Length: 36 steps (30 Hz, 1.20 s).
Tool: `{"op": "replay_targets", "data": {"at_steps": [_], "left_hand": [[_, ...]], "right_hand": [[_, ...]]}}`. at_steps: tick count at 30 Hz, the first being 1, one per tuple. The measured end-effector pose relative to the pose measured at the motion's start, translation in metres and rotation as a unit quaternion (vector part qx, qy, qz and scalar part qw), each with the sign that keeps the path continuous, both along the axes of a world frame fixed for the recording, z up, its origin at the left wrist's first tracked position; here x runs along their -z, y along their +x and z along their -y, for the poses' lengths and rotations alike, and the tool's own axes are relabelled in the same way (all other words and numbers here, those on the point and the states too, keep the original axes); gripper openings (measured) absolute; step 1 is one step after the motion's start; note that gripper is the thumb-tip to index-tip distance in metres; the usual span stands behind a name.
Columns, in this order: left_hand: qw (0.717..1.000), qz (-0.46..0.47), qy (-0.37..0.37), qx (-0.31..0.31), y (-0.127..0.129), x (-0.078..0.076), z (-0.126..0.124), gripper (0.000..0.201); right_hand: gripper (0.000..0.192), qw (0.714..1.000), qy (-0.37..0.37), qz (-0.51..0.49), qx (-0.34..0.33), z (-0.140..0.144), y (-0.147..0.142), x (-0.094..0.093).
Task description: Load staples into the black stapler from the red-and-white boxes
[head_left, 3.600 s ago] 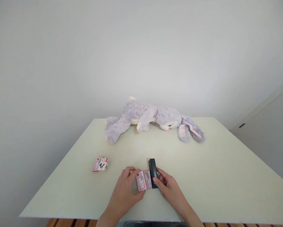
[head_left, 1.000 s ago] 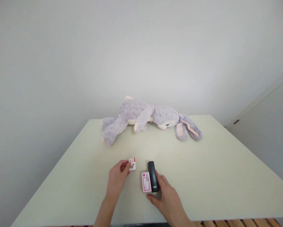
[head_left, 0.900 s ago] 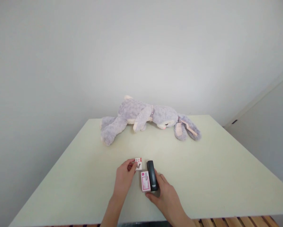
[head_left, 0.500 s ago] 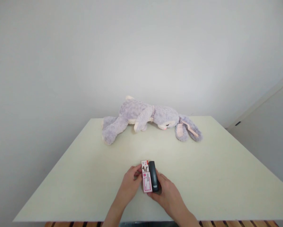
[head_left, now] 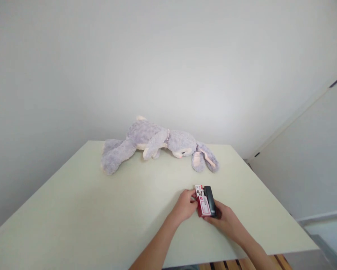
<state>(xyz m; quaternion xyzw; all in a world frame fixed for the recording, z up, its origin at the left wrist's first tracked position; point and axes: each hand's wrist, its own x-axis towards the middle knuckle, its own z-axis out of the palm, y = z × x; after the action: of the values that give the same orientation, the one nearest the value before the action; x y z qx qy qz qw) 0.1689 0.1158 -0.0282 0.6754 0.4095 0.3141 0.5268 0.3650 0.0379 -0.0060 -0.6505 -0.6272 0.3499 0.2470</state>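
A black stapler [head_left: 210, 198] lies lengthwise near the table's front right. A pink and white box [head_left: 203, 207] is pressed against its left side, and a smaller red and white box [head_left: 198, 190] sits at that box's far end. My left hand [head_left: 184, 204] grips the two boxes from the left, fingertips on the smaller one. From the near right, my right hand [head_left: 226, 220] closes around the stapler and the larger box. Whether the bundle rests on the table or is slightly raised is unclear.
A grey plush rabbit [head_left: 157, 141] lies on its side across the far part of the pale green table [head_left: 86, 210]. A white wall stands behind, and a white panel [head_left: 306, 157] to the right. The table's right edge is close to my hands.
My left hand fetched the smaller box from the left and pushed it against the larger box beside the stapler. The bundle and both hands now sit further right in view.
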Motion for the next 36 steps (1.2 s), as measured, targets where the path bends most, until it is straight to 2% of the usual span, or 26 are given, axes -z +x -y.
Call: {"op": "replay_targets", "data": {"at_steps": [2,4,5,6,8,10,13,15,17,20,23,27,36], "left_hand": [[1.000,-0.015,0.007,-0.008,0.004,0.002,-0.004,0.043],[0.999,-0.036,0.021,-0.035,-0.008,0.002,0.002,0.047],[0.997,-0.050,0.031,-0.053,-0.019,0.001,0.009,0.046],[0.994,-0.064,0.044,-0.071,-0.032,-0.001,0.017,0.042],[0.988,-0.098,0.071,-0.099,-0.063,-0.006,0.040,0.032],[0.980,-0.139,0.092,-0.111,-0.090,-0.010,0.062,0.028],[0.965,-0.211,0.105,-0.114,-0.120,-0.010,0.087,0.026],[0.954,-0.257,0.106,-0.116,-0.135,-0.008,0.094,0.024],[0.942,-0.294,0.107,-0.121,-0.151,-0.006,0.096,0.020],[0.924,-0.339,0.109,-0.140,-0.177,-0.004,0.093,0.020],[0.908,-0.370,0.110,-0.161,-0.195,-0.003,0.089,0.026],[0.901,-0.385,0.110,-0.167,-0.199,-0.002,0.087,0.024],[0.925,-0.333,0.141,-0.114,-0.203,-0.002,0.091,0.021]], "right_hand": [[0.068,1.000,-0.001,0.018,0.001,-0.003,0.016,-0.005],[0.086,0.998,0.001,0.058,0.015,0.000,0.029,-0.012],[0.089,0.996,0.006,0.082,0.034,0.004,0.033,-0.017],[0.085,0.993,0.014,0.101,0.057,0.009,0.034,-0.021],[0.060,0.990,0.034,0.099,0.096,0.022,0.020,-0.030],[0.036,0.995,0.043,0.031,0.082,0.035,-0.017,-0.035],[0.031,0.996,0.015,-0.085,-0.032,0.046,-0.102,-0.030],[0.027,0.993,0.017,-0.095,-0.075,0.046,-0.159,-0.019],[0.025,0.993,0.037,-0.086,-0.071,0.042,-0.202,-0.007],[0.021,0.994,0.054,-0.056,-0.080,0.034,-0.237,0.008],[0.020,0.991,0.062,-0.025,-0.114,0.029,-0.249,0.012],[0.019,0.991,0.055,-0.033,-0.119,0.023,-0.252,0.009],[0.017,0.993,0.059,-0.047,-0.088,0.022,-0.259,0.013]]}}
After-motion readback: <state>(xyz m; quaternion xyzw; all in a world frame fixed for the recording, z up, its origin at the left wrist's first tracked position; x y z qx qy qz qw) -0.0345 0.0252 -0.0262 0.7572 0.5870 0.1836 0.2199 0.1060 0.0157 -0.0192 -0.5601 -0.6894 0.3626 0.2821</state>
